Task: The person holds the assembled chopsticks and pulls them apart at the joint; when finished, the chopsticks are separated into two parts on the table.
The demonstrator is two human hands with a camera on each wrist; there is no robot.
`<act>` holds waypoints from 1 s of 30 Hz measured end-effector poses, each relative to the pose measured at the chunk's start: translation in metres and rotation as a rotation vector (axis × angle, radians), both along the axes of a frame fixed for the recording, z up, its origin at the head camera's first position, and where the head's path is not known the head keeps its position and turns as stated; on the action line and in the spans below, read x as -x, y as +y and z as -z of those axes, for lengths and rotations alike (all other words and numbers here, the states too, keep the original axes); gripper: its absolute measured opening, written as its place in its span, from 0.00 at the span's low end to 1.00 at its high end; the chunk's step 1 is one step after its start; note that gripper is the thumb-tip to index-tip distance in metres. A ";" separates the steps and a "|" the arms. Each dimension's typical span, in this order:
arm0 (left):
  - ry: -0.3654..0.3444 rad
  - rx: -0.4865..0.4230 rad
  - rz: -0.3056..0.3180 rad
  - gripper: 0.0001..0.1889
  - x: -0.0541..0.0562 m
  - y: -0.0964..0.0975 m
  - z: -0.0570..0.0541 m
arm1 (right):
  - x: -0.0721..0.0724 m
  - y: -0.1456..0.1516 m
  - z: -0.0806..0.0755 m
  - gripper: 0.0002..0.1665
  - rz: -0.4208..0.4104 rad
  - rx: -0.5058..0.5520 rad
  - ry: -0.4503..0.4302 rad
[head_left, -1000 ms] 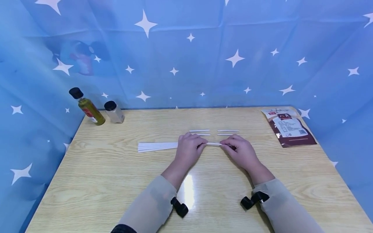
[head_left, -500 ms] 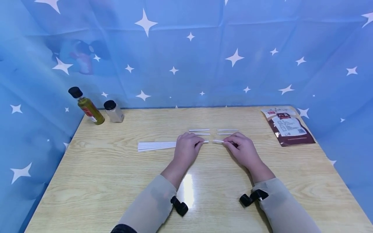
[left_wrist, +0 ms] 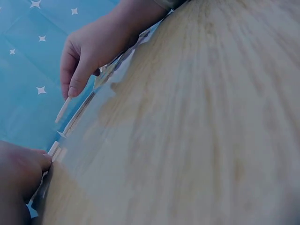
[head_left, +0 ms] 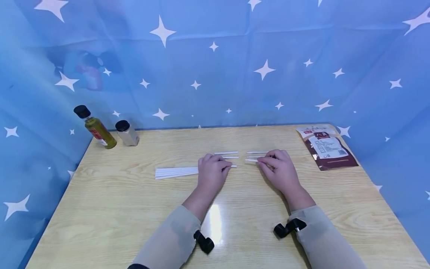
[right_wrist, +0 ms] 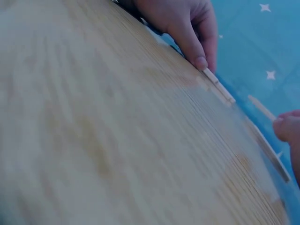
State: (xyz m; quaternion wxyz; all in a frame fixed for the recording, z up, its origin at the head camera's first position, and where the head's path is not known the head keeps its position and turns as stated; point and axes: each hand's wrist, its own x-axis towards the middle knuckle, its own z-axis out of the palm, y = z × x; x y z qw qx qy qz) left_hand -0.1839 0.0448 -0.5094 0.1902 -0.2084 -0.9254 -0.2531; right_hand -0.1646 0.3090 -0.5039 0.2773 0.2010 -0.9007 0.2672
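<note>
right hand (head_left: 279, 169): fingers clamped on its short white stick (head_left: 251, 160), free tip poking left | left hand (head_left: 212, 172): fingers pinching the other stick (head_left: 234, 166), tip pointing right | both long axes basically sideways across the bench (head_left: 248, 224), ends apart | right one's just nearside of two loose sticks (head_left: 256, 152)

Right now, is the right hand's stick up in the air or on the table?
Up: the right wrist view shows blue backdrop between that stick and the table.

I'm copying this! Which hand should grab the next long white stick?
Probably the left hand, after releasing its short white stick: it's nearest the long white sticks; the right hand is farther.
</note>
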 end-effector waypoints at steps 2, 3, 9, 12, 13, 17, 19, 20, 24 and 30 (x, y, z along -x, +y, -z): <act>-0.013 -0.004 -0.020 0.05 0.000 0.000 0.000 | 0.002 0.001 0.000 0.07 0.004 -0.020 -0.011; -0.012 -0.007 -0.029 0.04 0.000 0.000 0.000 | 0.002 0.002 -0.001 0.07 0.006 -0.025 -0.020; 0.015 -0.049 -0.059 0.04 0.004 0.004 -0.001 | 0.006 0.007 -0.001 0.06 0.036 -0.023 -0.050; 0.031 -0.053 -0.080 0.05 0.009 0.008 -0.001 | 0.007 0.008 -0.002 0.06 0.047 -0.032 -0.052; 0.031 -0.048 -0.089 0.05 0.011 0.009 -0.002 | 0.008 0.008 -0.003 0.06 0.049 -0.034 -0.055; 0.018 -0.023 -0.108 0.05 0.014 0.011 -0.004 | 0.011 0.008 -0.004 0.07 0.071 -0.050 -0.073; 0.012 -0.020 -0.110 0.04 0.014 0.012 -0.004 | 0.011 0.009 -0.003 0.07 0.077 -0.056 -0.075; 0.010 -0.021 -0.110 0.04 0.014 0.013 -0.004 | 0.012 0.010 -0.003 0.07 0.080 -0.060 -0.075; 0.006 -0.026 -0.112 0.03 0.017 0.016 -0.003 | 0.012 0.009 -0.001 0.08 0.076 -0.073 -0.078; -0.020 -0.015 -0.140 0.04 0.019 0.018 -0.004 | 0.014 0.007 0.001 0.08 0.078 -0.067 -0.076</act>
